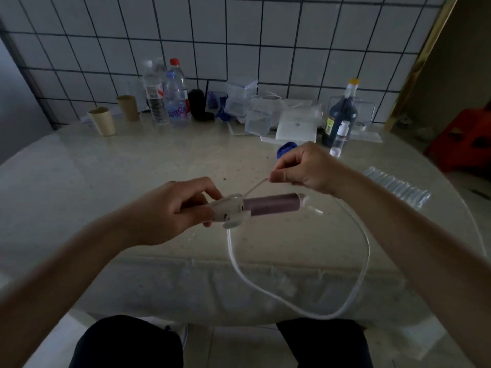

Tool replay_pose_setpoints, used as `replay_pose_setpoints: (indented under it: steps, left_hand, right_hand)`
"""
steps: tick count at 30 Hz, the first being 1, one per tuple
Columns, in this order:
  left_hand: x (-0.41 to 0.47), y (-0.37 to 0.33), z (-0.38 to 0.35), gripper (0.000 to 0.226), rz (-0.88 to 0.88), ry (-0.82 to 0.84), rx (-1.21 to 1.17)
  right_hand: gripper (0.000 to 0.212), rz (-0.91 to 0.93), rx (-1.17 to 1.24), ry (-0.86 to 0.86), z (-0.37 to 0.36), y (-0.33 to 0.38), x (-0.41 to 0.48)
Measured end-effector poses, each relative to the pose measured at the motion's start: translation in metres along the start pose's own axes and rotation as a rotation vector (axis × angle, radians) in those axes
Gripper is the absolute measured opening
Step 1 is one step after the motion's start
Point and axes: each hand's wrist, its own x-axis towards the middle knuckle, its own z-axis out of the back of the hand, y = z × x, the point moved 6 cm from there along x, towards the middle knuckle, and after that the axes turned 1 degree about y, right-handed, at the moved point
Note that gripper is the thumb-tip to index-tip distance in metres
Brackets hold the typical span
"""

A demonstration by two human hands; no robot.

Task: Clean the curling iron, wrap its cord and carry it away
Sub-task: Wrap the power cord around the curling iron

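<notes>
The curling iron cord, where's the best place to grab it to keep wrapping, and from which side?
Take the white cord close to where the right hand pinches it, above the purple barrel, coming from the right. That stretch runs taut to the handle held by the left hand, so it can likely be guided round. The rest hangs in a slack loop over the table edge.
</notes>
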Motion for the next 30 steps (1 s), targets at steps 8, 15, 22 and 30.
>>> replay_pose_setpoints:
  steps: [8,15,22,30]
  left_hand:
    - [-0.011,0.010,0.009,0.020,-0.163,-0.246,-0.480]
    - [0.005,0.028,0.010,0.017,0.051,-0.125,0.245]
    - [-0.023,0.017,0.013,0.032,-0.112,0.061,-0.559]
    - [-0.007,0.026,0.020,0.012,-0.035,-0.304,-0.313]
  right_hand:
    - [0.034,-0.186,-0.074,0.236,-0.074,-0.041,-0.033]
    - [0.023,0.075,-0.062,0.137,-0.062,0.034,-0.030]
    - [0.039,-0.108,0.162,0.139,-0.032,-0.018,-0.017]
    - [0.031,-0.096,-0.258,0.309,-0.107,0.000,-0.049]
